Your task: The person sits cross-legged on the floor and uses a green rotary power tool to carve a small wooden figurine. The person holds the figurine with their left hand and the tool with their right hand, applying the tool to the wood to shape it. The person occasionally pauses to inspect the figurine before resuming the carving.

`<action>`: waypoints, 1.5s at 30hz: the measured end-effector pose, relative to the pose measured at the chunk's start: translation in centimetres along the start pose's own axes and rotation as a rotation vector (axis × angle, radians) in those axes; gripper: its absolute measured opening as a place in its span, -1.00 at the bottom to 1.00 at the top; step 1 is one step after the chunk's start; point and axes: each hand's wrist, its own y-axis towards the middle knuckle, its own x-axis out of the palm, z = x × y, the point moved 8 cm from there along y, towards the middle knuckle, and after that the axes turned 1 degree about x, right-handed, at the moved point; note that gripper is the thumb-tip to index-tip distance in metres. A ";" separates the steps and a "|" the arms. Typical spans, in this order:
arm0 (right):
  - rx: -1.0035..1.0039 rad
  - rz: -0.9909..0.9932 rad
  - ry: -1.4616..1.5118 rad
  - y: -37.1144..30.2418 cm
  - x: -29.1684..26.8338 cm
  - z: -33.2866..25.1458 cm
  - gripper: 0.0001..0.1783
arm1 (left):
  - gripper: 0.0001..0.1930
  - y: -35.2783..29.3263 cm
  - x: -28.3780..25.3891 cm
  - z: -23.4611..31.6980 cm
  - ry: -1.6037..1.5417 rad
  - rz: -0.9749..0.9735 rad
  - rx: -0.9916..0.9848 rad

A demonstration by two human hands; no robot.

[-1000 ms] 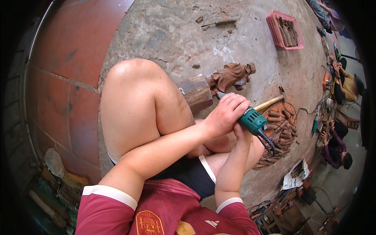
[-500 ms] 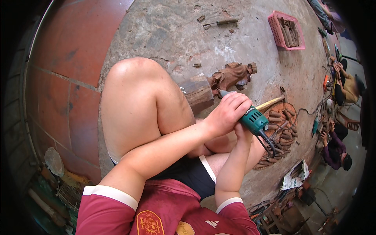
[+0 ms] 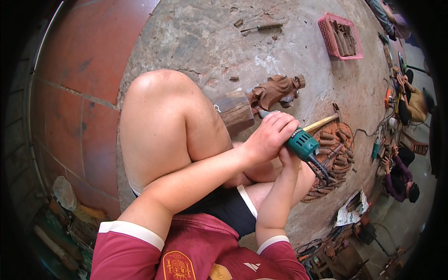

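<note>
One bare left hand (image 3: 271, 134) clamps a green cylindrical power tool (image 3: 304, 142); the bare right hand (image 3: 287, 157) meets it underneath (fingers hidden; its grip I cannot tell). The grey nose (image 3: 264, 113) sits beside a brown carved wooden figure (image 3: 274, 92) on grey concrete floor (image 3: 196, 46); farther off stands a pink plastic basket (image 3: 329, 42).

The left grip (image 3: 269, 136) and right grip (image 3: 288, 157) hold a green power tool (image 3: 303, 143) beside a wooden carving (image 3: 274, 92).
</note>
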 end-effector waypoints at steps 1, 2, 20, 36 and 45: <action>0.009 -0.017 0.006 0.1 0.1 0.0 -0.07 | -0.50 0.0 0.0 0.0 -0.007 0.001 -0.004; 0.020 -0.033 0.012 0.1 0.3 -0.2 -0.05 | -0.50 0.0 -0.1 -0.1 -0.014 0.001 -0.010; 0.018 0.015 -0.077 0.3 0.1 0.4 -0.14 | -0.48 -0.1 0.2 0.0 0.021 -0.016 0.008; -0.001 -0.042 0.018 0.3 0.4 -0.3 -0.06 | -0.50 0.1 -0.1 0.1 0.000 -0.020 -0.017; -0.010 -0.048 -0.009 0.4 0.3 -0.1 -0.10 | -0.49 0.0 0.0 0.0 -0.003 -0.021 -0.016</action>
